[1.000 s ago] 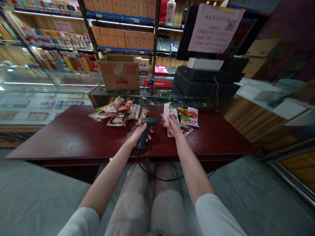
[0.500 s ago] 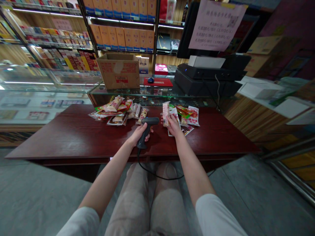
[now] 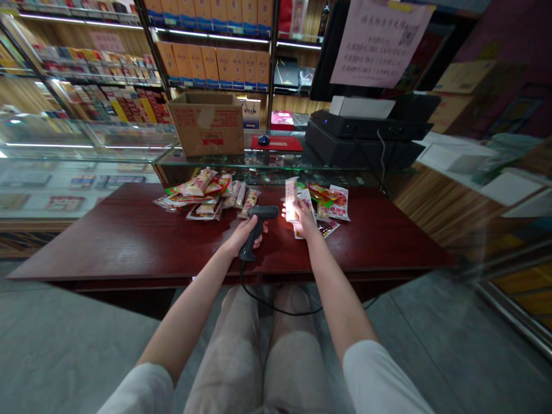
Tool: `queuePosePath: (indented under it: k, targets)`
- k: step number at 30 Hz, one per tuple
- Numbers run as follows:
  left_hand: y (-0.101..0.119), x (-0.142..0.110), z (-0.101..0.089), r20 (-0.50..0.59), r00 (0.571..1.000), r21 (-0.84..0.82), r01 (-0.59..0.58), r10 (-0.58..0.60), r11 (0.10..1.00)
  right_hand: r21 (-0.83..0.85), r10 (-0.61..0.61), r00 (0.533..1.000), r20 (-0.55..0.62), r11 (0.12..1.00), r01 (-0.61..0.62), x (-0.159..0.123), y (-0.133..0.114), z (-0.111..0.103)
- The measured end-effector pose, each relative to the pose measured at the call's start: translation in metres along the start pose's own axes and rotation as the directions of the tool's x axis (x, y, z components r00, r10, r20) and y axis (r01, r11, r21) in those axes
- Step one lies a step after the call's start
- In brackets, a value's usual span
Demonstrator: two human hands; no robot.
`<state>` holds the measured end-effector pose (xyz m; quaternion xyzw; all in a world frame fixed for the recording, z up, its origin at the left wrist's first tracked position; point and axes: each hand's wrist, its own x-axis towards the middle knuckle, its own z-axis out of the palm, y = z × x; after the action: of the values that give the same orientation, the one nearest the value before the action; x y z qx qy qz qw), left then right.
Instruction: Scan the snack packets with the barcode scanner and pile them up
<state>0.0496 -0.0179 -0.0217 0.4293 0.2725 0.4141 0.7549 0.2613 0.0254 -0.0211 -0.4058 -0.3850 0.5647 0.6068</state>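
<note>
My left hand [image 3: 245,233] is closed round the handle of a black barcode scanner [image 3: 254,230], its head pointing right. In my right hand [image 3: 303,218] a pale pink wrapped snack bar [image 3: 291,195] stands upright, a short gap from the scanner's head. Bright light falls on the bar's lower part and on my fingers. Behind and beside that hand lies a small pile of snack packets [image 3: 338,202], partly hidden by it. Beyond my left hand sits a larger heap of wrapped snacks [image 3: 200,192], with a few bars at its right side.
The dark red wooden desk [image 3: 129,241] carries both piles. Behind it, a glass counter holds an open cardboard box [image 3: 211,129], a mouse [image 3: 263,140] on a red pad, and a black till [image 3: 362,138] with a monitor. The scanner's cable [image 3: 280,312] hangs over my knees.
A bright light now shines on the snack bar and my right fingers; it was absent in both earlier frames. Both hands keep nearly the same place and the same hold.
</note>
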Motion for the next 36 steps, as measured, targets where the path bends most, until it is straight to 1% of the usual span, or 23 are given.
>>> queuePosePath:
  k: [5, 7, 8, 9, 10, 11, 12, 13, 14, 15, 16, 18, 20, 22, 25, 26, 27, 29, 30, 31, 32, 33, 36]
  targets:
    - [0.003, -0.003, 0.000, -0.002, 1.000, 0.057, -0.029, 0.029, 0.998, 0.017, -0.073, 0.997, 0.032, 0.997, 0.072, -0.005, -0.001, 0.002]
    - [0.008, -0.005, -0.002, -0.044, 0.998, 0.063, -0.051, 0.054, 0.997, -0.032, -0.124, 0.992, 0.019, 0.992, 0.125, -0.005, -0.007, -0.004]
    - [0.011, -0.005, -0.004, -0.078, 0.995, 0.061, -0.061, 0.066, 0.996, -0.093, -0.168, 0.986, -0.002, 0.982, 0.167, -0.004, -0.013, -0.009]
    - [0.015, -0.006, -0.007, -0.120, 0.990, 0.061, -0.070, 0.077, 0.996, -0.188, -0.224, 0.974, -0.029, 0.958, 0.215, -0.002, -0.020, -0.016]
    - [0.020, -0.005, -0.012, -0.168, 0.982, 0.067, -0.074, 0.084, 0.995, -0.314, -0.291, 0.955, -0.056, 0.913, 0.260, 0.000, -0.028, -0.024]
    - [0.024, -0.004, -0.017, -0.222, 0.971, 0.078, -0.075, 0.090, 0.994, -0.466, -0.367, 0.928, -0.071, 0.834, 0.295, 0.002, -0.037, -0.035]
    - [0.029, -0.003, -0.022, -0.277, 0.956, 0.092, -0.069, 0.092, 0.993, -0.627, -0.430, 0.900, -0.069, 0.721, 0.296, 0.004, -0.047, -0.046]
    - [0.033, 0.000, -0.028, -0.325, 0.941, 0.108, -0.057, 0.090, 0.993, -0.760, -0.481, 0.874, -0.069, 0.593, 0.267, 0.004, -0.056, -0.057]
    - [0.037, 0.003, -0.033, -0.363, 0.928, 0.120, -0.047, 0.088, 0.992, -0.853, -0.511, 0.856, -0.080, 0.479, 0.206, 0.004, -0.064, -0.069]
    - [0.040, 0.006, -0.038, -0.386, 0.919, 0.130, -0.033, 0.081, 0.991, -0.911, -0.524, 0.846, -0.098, 0.389, 0.136, 0.002, -0.070, -0.080]
    - [0.042, 0.010, -0.042, -0.399, 0.914, 0.136, -0.015, 0.069, 0.991, -0.946, -0.526, 0.842, -0.120, 0.317, 0.064, -0.001, -0.074, -0.091]
    - [0.044, 0.017, -0.045, -0.408, 0.912, 0.158, 0.035, 0.033, 0.987, -0.972, -0.515, 0.838, -0.180, 0.223, -0.071, -0.008, -0.076, -0.110]
    - [0.042, 0.023, -0.046, -0.427, 0.904, 0.188, 0.083, 0.006, 0.979, -0.970, -0.505, 0.830, -0.238, 0.168, -0.175, -0.015, -0.072, -0.127]
    - [0.039, 0.028, -0.045, -0.444, 0.896, 0.201, 0.086, 0.012, 0.976, -0.963, -0.484, 0.832, -0.270, 0.147, -0.226, -0.019, -0.063, -0.141]
    - [0.036, 0.033, -0.046, -0.438, 0.899, 0.183, 0.072, 0.015, 0.981, -0.965, -0.434, 0.863, -0.259, 0.152, -0.213, -0.021, -0.052, -0.157]
    - [0.035, 0.034, -0.046, -0.433, 0.901, 0.172, 0.077, 0.005, 0.982, -0.966, -0.436, 0.863, -0.256, 0.151, -0.210, -0.021, -0.049, -0.159]
    - [0.034, 0.036, -0.046, -0.428, 0.904, 0.159, 0.085, -0.009, 0.984, -0.966, -0.457, 0.852, -0.257, 0.146, -0.213, -0.021, -0.047, -0.158]
    - [0.033, 0.041, -0.044, -0.405, 0.913, 0.125, 0.096, -0.038, 0.988, -0.967, -0.532, 0.808, -0.253, 0.129, -0.218, -0.021, -0.047, -0.149]
    - [0.033, 0.044, -0.042, -0.388, 0.920, 0.106, 0.101, -0.052, 0.989, -0.972, -0.567, 0.789, -0.235, 0.123, -0.201, -0.020, -0.048, -0.140]
    - [0.032, 0.047, -0.038, -0.364, 0.929, 0.089, 0.109, -0.069, 0.990, -0.980, -0.590, 0.782, -0.200, 0.118, -0.162, -0.020, -0.049, -0.128]
    - [0.031, 0.049, -0.034, -0.336, 0.938, 0.074, 0.121, -0.090, 0.990, -0.988, -0.594, 0.790, -0.150, 0.116, -0.101, -0.018, -0.049, -0.114]
    - [0.030, 0.050, -0.030, -0.305, 0.946, 0.061, 0.138, -0.113, 0.989, -0.994, -0.578, 0.812, -0.080, 0.112, -0.018, -0.017, -0.050, -0.098]
    - [0.028, 0.049, -0.020, -0.198, 0.965, 0.041, 0.183, -0.171, 0.982, -0.974, -0.489, 0.864, 0.121, 0.108, 0.197, -0.010, -0.044, -0.044]
